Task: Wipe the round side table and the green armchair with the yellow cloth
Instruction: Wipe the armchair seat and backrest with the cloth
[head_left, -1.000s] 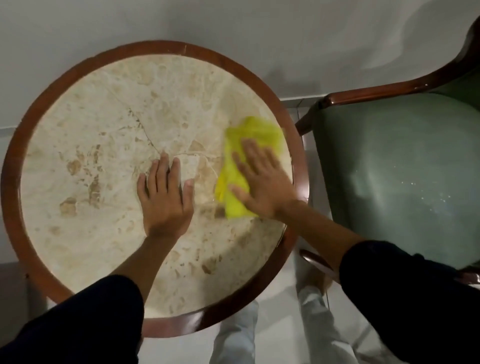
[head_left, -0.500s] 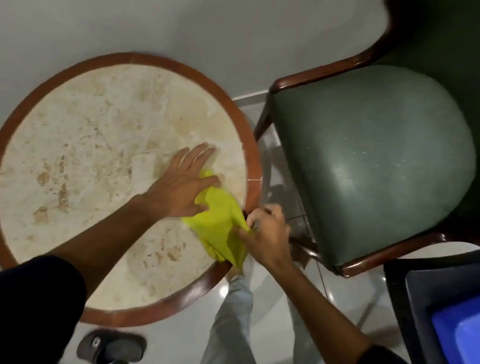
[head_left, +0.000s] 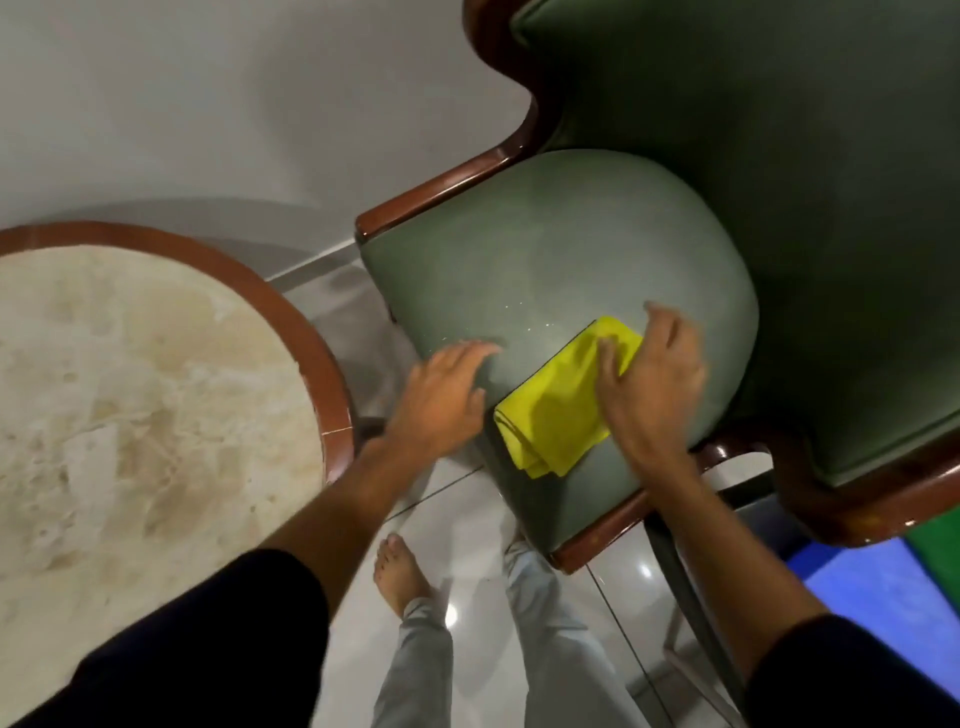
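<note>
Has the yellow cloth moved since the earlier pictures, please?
Yes. The yellow cloth has left the round side table and now lies on the green armchair seat to the table's right, under the right hand.

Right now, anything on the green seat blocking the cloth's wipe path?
Nothing visible. The right hand presses the yellow cloth on the armchair seat; the left hand rests beside it at the seat's front edge. Only small specks ahead.

Left hand (head_left: 441, 400) flat, fingers (head_left: 475, 353) spread; right hand (head_left: 649, 384) apparently pressing, blurred.
</note>
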